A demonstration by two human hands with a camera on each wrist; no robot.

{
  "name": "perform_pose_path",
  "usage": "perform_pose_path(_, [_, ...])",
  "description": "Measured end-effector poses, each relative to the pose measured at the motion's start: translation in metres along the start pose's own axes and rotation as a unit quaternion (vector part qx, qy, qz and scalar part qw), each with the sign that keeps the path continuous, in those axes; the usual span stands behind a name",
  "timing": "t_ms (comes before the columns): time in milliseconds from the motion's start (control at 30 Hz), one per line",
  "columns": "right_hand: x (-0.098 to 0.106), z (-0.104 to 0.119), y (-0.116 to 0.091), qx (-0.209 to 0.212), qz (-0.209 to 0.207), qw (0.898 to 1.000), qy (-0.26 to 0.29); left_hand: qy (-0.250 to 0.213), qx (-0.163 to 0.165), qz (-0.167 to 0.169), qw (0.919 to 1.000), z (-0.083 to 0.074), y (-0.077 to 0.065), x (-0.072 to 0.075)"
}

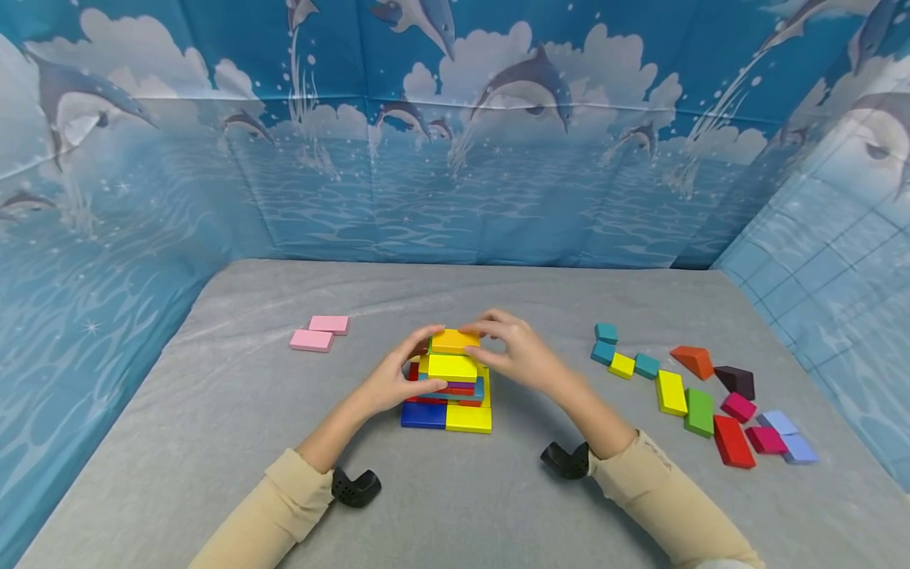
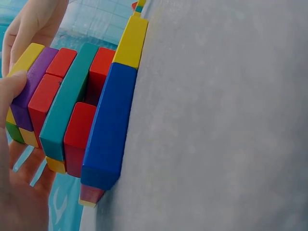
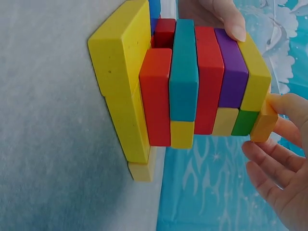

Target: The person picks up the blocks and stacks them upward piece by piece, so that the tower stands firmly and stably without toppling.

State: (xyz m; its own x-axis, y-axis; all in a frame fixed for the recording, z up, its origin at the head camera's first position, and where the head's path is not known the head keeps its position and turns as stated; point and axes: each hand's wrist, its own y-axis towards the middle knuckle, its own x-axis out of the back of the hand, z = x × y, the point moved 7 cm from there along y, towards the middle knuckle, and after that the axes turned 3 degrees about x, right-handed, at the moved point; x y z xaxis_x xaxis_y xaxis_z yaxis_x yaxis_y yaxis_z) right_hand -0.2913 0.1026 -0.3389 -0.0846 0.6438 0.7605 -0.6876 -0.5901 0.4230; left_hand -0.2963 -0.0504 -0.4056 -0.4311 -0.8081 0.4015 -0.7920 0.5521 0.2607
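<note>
A layered stack of coloured blocks (image 1: pixel 469 419) stands in front of me, with blue and yellow blocks at its base and red, teal and purple ones above. My left hand (image 1: pixel 394 375) cups its left side; the thumb touches the front of the upper blocks, near a yellow block (image 1: pixel 452 368) and a purple block (image 2: pixel 36 91). The other left fingers extend along the side, their tips partly hidden. At the top right, my right hand (image 1: pixel 522 352) pinches an orange-yellow block (image 3: pixel 265 120) between thumb and finger. This block lies behind the yellow one, at the top.
Two pink blocks (image 1: pixel 311 341) lie to the left on the grey cloth (image 1: pixel 249 442). Several loose blocks are spread to the right, among them a red block (image 1: pixel 734 442), a green block (image 1: pixel 700 412) and an orange wedge (image 1: pixel 693 361). A dolphin-print curtain (image 1: pixel 455 197) hangs behind.
</note>
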Motion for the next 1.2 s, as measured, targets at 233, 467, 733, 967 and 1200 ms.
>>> perform_pose_path(233, [-0.002,0.002,0.001,-0.005,0.005,1.000,0.001,0.014,-0.011,0.001,0.9998,-0.003,-0.001,-0.002])
perform_pose_path(467, [-0.004,0.002,0.001,-0.003,0.007,1.000,0.018,0.000,-0.019,-0.004,0.9998,-0.003,0.000,-0.002])
perform_pose_path(733, [0.023,-0.019,-0.028,-0.053,-0.032,0.997,0.036,0.018,-0.011,-0.011,0.9997,-0.002,0.000,0.000])
perform_pose_path(967, [0.085,-0.066,-0.113,-0.143,-0.104,0.982,-0.074,0.025,-0.011,-0.013,0.9996,-0.001,0.000,0.000])
perform_pose_path(1200, [0.124,-0.100,-0.197,-0.265,-0.089,0.949,-0.145,0.025,-0.003,-0.011,0.9996,-0.002,0.000,0.000])
